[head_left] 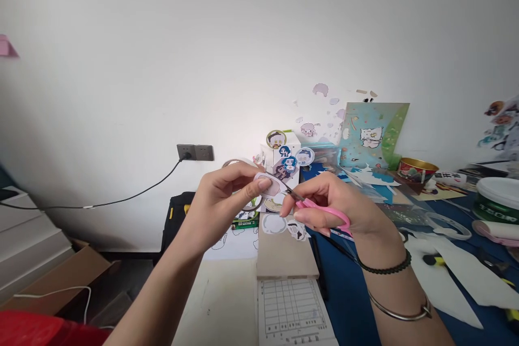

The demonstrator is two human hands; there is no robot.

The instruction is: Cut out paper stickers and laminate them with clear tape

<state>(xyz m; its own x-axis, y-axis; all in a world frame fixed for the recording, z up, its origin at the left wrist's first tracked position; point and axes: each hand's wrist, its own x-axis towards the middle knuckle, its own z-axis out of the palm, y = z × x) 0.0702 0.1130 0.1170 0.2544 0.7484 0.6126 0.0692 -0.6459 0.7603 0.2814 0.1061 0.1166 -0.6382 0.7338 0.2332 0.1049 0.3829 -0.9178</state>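
Right grip [338, 194] round scissors [311, 204], long axis diagonal, tips leftward; left grip [223, 194] on cutout [274, 189].

The left hand [229, 197] and its forearm [162, 278] are bare. Behind the right hand [336, 200] sit two ornaments: a dark bracelet [385, 271] of small beads and, nearer the elbow, a thin silvery bangle [399, 317] (a small knob marks its outer side).

My one view looks from my head, forward at the wall [162, 38] and tipped down, so near that my left hand [221, 203] and right hand [339, 194] loom mid-frame; wall fills most above, blue tabletop [349, 303] spreads lower right.
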